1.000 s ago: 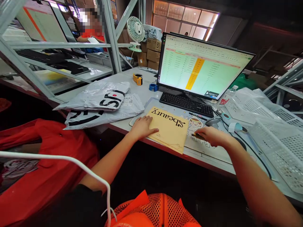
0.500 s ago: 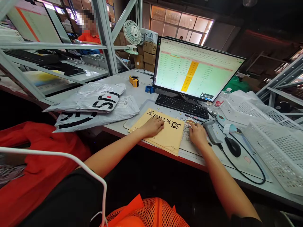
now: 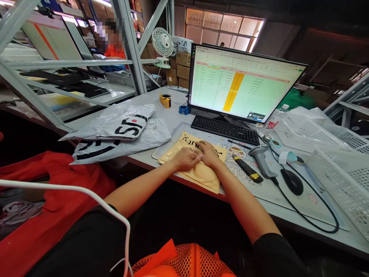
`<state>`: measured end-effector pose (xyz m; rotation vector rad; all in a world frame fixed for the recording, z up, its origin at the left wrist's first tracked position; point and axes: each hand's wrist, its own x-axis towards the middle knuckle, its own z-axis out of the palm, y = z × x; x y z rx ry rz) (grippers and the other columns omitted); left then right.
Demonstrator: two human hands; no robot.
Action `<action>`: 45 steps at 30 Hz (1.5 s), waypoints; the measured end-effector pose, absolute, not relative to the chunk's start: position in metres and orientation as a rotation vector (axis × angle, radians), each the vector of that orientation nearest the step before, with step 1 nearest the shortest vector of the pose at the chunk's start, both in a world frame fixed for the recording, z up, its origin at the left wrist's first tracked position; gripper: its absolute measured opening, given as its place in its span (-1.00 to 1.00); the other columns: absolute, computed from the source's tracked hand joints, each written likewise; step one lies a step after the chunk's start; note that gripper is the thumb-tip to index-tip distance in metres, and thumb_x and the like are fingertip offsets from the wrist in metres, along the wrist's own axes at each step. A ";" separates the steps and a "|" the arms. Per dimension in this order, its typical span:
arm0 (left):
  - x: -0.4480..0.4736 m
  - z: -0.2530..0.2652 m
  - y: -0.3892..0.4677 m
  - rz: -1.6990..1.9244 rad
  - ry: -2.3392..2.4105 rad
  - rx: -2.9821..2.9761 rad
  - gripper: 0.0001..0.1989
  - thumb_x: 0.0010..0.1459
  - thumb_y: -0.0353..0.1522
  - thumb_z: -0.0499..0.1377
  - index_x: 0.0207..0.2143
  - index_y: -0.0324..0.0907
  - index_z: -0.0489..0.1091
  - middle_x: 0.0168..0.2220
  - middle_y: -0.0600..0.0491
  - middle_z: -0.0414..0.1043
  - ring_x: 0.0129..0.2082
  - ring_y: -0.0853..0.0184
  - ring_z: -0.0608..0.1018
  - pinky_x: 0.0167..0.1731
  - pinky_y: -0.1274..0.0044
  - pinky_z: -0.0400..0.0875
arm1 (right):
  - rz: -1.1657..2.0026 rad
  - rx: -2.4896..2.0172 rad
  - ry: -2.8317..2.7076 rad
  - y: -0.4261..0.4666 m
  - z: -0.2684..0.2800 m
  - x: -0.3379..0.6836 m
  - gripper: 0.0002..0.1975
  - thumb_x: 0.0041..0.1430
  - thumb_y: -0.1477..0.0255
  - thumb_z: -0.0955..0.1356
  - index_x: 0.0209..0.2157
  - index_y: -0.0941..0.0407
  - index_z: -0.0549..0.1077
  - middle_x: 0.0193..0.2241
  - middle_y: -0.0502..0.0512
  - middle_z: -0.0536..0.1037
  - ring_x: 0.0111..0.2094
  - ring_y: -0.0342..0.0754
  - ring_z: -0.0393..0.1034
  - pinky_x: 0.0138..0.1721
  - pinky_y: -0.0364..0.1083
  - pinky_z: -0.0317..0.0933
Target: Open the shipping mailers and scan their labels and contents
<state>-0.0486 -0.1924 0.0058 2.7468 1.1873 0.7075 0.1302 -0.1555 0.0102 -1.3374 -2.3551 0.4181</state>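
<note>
A pale yellow plastic bag (image 3: 175,148) with black lettering lies at the desk's front edge, wrinkled and bulging under my hands. My left hand (image 3: 186,158) is closed on its middle, fingers bent against the plastic. Meeting it from the other side, my right hand (image 3: 209,154) also grips the bag, with its fingers curled. The thumbs almost touch, and the fingertips are partly hidden. To the right, a black and yellow box cutter (image 3: 247,169) rests on the printed desk mat (image 3: 230,175), beside a grey barcode scanner (image 3: 263,161).
Two white parcel bags (image 3: 121,134) are stacked on the left. Behind my hands stand a keyboard (image 3: 225,130) and a monitor (image 3: 242,84). A mouse (image 3: 291,181), a looping cable and white plastic baskets (image 3: 340,169) occupy the right. A white cable (image 3: 86,196) crosses the lower left.
My right hand has left the box cutter, which now shows on the mat, and moved left onto the yellow bag. The bag has become wrinkled between both hands. The view has shifted slightly.
</note>
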 end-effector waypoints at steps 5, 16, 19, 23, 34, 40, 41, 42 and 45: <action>-0.031 0.013 -0.218 0.658 1.095 2.878 -0.46 0.46 -0.19 -0.08 -0.47 -0.17 0.52 -0.43 -0.10 0.58 -0.33 0.20 0.61 -0.18 0.39 0.40 | 0.255 -1.490 -2.536 -0.157 0.011 0.123 -0.29 0.45 0.11 0.32 0.50 0.02 0.13 0.49 0.20 0.09 0.47 0.34 -0.06 0.46 0.24 -0.22; -0.050 -0.022 -0.366 0.688 1.469 2.702 -0.51 0.51 -0.17 -0.06 -0.42 -0.16 0.44 -0.47 -0.01 0.51 -0.44 0.24 0.56 -0.39 0.42 0.25 | 0.176 -1.612 -2.545 -0.155 0.018 0.106 -0.44 0.52 0.23 0.17 0.46 -0.07 0.22 0.45 0.12 0.20 0.40 0.30 0.11 0.38 0.24 0.01; -0.050 -0.038 -0.381 0.645 1.508 2.635 -0.57 0.50 -0.21 -0.02 -0.36 -0.17 0.49 -0.39 -0.04 0.55 -0.32 0.18 0.60 -0.28 0.40 0.33 | 0.185 -1.614 -2.544 -0.160 0.015 0.101 -0.44 0.52 0.30 0.16 0.48 -0.09 0.19 0.46 0.10 0.18 0.44 0.26 0.06 0.41 0.21 -0.03; -0.044 -0.021 -0.377 0.469 1.641 2.472 -0.48 0.34 0.09 0.14 -0.22 -0.20 0.54 -0.29 -0.17 0.59 -0.24 0.00 0.62 -0.25 0.32 0.39 | 0.255 -1.638 -2.569 -0.158 0.018 0.102 -0.41 0.52 0.21 0.21 0.49 -0.07 0.14 0.49 0.14 0.12 0.47 0.26 0.00 0.44 0.24 -0.11; 0.075 0.021 -0.336 0.353 1.439 2.509 -0.73 0.36 -0.49 0.06 0.01 -0.32 0.48 -0.09 -0.34 0.56 -0.09 -0.02 0.63 -0.20 0.28 0.50 | 0.355 -1.284 -2.694 -0.159 0.029 0.134 -0.42 0.48 0.18 0.30 0.43 0.05 0.30 0.44 0.15 0.23 0.45 0.03 0.09 0.44 0.00 -0.03; 0.032 -0.059 -0.357 0.851 1.211 2.381 -0.78 0.40 -0.41 0.07 -0.07 -0.17 0.51 -0.16 -0.12 0.57 -0.10 0.13 0.59 -0.08 0.33 0.50 | 0.258 -1.395 -2.524 -0.159 0.015 0.131 -0.51 0.55 0.17 0.21 0.37 -0.01 0.38 0.38 0.13 0.34 0.40 0.06 0.18 0.40 0.09 0.00; 0.024 -0.066 -0.358 0.931 1.204 2.297 -0.79 0.41 -0.32 0.10 -0.09 -0.17 0.53 -0.15 -0.12 0.58 -0.08 0.12 0.58 -0.04 0.31 0.49 | 0.266 -1.442 -2.484 -0.158 0.015 0.130 -0.52 0.55 0.17 0.20 0.35 -0.03 0.40 0.37 0.12 0.36 0.38 0.10 0.19 0.39 0.14 0.01; 0.017 -0.071 -0.358 0.996 1.200 2.190 -0.74 0.41 -0.23 0.12 -0.11 -0.17 0.55 -0.13 -0.12 0.59 -0.07 0.11 0.58 0.01 0.29 0.48 | 0.273 -1.483 -2.454 -0.159 0.016 0.128 -0.53 0.55 0.18 0.19 0.34 -0.05 0.41 0.37 0.11 0.37 0.37 0.13 0.19 0.37 0.18 0.03; 0.006 -0.069 -0.352 1.079 1.177 1.727 -0.51 0.43 -0.02 0.04 -0.14 -0.18 0.60 -0.11 -0.11 0.65 -0.04 0.09 0.62 0.08 0.26 0.48 | 0.292 -1.588 -2.400 -0.170 0.023 0.121 -0.54 0.54 0.22 0.20 0.33 -0.05 0.42 0.34 0.14 0.39 0.32 0.21 0.20 0.32 0.24 0.06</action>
